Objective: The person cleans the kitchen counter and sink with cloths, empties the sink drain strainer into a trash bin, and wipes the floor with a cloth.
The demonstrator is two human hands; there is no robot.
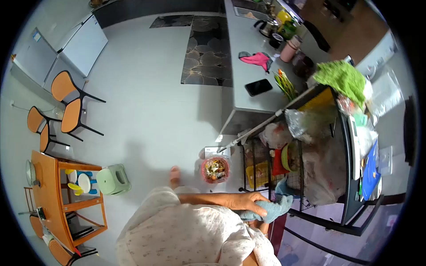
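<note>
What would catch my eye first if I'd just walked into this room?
Probably the blue-grey cloth in the person's left hand, low and just right of centre. Next, the pink container of mixed scraps on the pale floor ahead of them. Then the bright green cloth draped atop the crowded black rack at the right.

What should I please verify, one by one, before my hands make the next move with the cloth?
1. Left hand has hold of the grey-blue cloth: ok.
2. Right hand has a grip too: cannot tell, the cloth covers most of it.
3. Smartphone lies apart from the cloth, on the counter: ok.
4. Red basket of scraps stands upright on the floor: ok.
5. Space beside the counter is unobstructed: not ok, a long pole slants there.
</note>
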